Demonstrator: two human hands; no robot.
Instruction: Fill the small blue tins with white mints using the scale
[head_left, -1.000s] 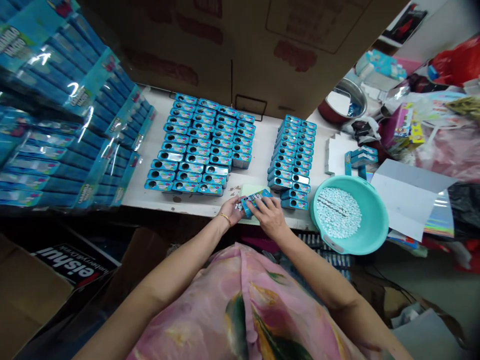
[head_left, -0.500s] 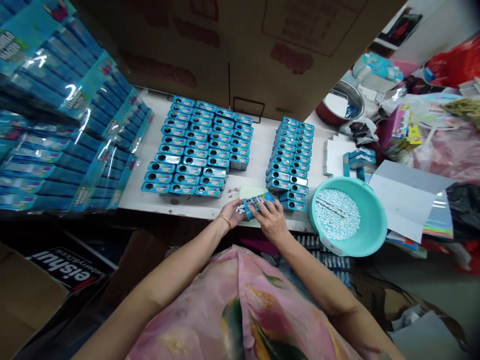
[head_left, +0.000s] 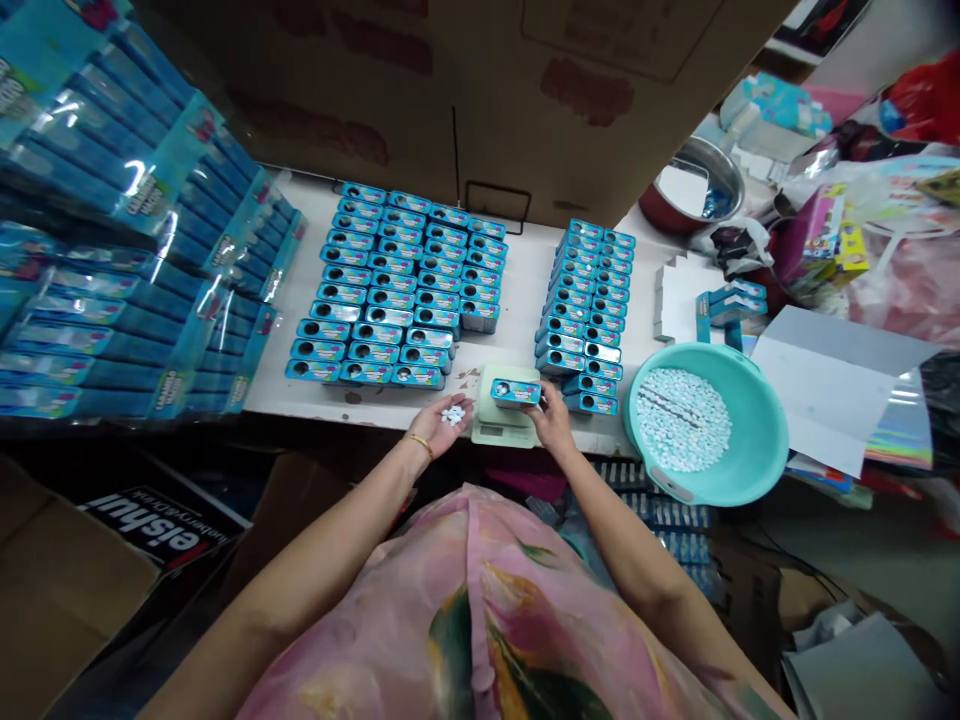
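Note:
My left hand (head_left: 444, 424) is palm up and cupped at the table's front edge, with a small heap of white pellets (head_left: 452, 415) in it. Just right of it is a pale green scale (head_left: 504, 432), its small display toward me. A blue tin (head_left: 515, 392) stands upright over the scale's plate, and the fingers of my right hand (head_left: 551, 415) grip its right end. The tin's top has a round opening at its left. Farther right, a turquoise basin (head_left: 750, 450) holds many white pellets (head_left: 682, 420) and a dark patterned strip.
Rows of blue tins (head_left: 391, 270) fill the table's left part; a narrower block (head_left: 574, 300) stands right of centre. A large cardboard box (head_left: 450, 100) rises behind. Packed blue displays (head_left: 187, 240) lean at left. White cartons (head_left: 679, 298) and a metal bowl (head_left: 720, 185) are at right.
The tin was tilted between both hands above my left palm; now it is upright at the scale in my right hand. My left hand has moved left, away from it, with pellets in the palm.

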